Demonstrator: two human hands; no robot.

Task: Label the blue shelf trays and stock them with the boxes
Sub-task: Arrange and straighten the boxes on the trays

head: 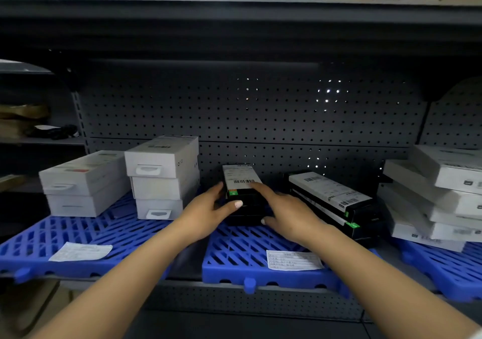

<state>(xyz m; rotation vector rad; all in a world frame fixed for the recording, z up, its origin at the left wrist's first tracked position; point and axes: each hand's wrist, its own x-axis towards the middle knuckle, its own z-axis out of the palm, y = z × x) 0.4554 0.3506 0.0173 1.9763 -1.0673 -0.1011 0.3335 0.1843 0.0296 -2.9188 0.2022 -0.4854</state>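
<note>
While both hands reach onto the shelf, a stack of black boxes [241, 195] stands between them on the middle blue tray [234, 255], near its back edge. The left hand [206, 216] lies against the left side of this stack, with the thumb bent across its front face and the other fingers behind the left edge. The right hand [287, 213] is at the right side; its index finger is stretched and touches the white barcode label on the top box, and its thumb touches the bottom of the stack's front. So both hands hold the stack from two sides. I cannot count exactly how many boxes are in it, because the dark fronts run together.

On the same tray, to the right, lies a second stack of black boxes [336, 203], turned at an angle; about three boxes show. A white paper label [293, 260] lies on the front part of this tray.

On the left blue tray [52, 237] stand two stacks of white boxes: a stack of two [83, 182] and, beside it, a stack of three [163, 177]. Another paper label [80, 251] lies at this tray's front.

On the right blue tray [448, 265] is a shifted pile of white boxes [438, 198], about four, partly cut by the picture edge.
</note>
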